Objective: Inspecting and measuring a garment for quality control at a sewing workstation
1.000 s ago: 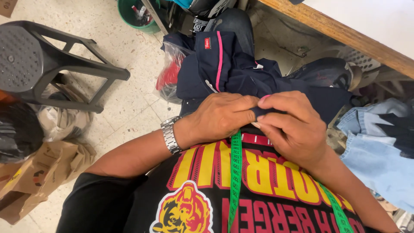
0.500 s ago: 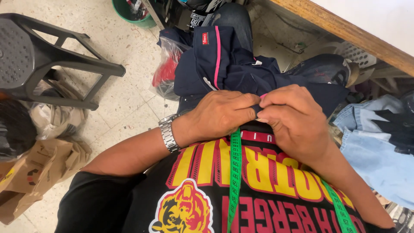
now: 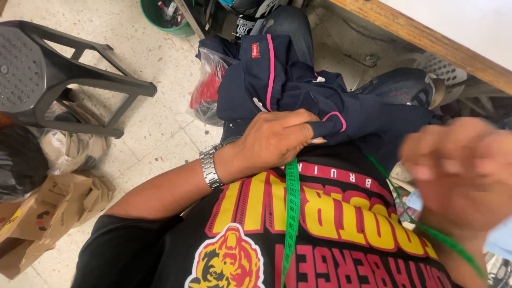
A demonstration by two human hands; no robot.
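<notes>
A navy garment [image 3: 288,90] with pink piping lies over my lap. My left hand [image 3: 269,141], with a metal watch on the wrist, pinches a fold of this garment close to my chest. Off to the right, my right hand [image 3: 458,170] is lifted and blurred by motion, clear of the cloth; whether it holds anything cannot be told. A green measuring tape [image 3: 292,213] hangs from my neck down my black printed shirt, and its other end runs under the right hand.
A dark plastic stool [image 3: 58,69] stands at the left on the speckled floor. Brown paper bags [image 3: 48,213] lie at the lower left, a green bucket [image 3: 165,16] at the top. A wooden table edge [image 3: 426,42] crosses the upper right.
My right hand has left the garment and swung out to the right. My left hand keeps its hold on the cloth.
</notes>
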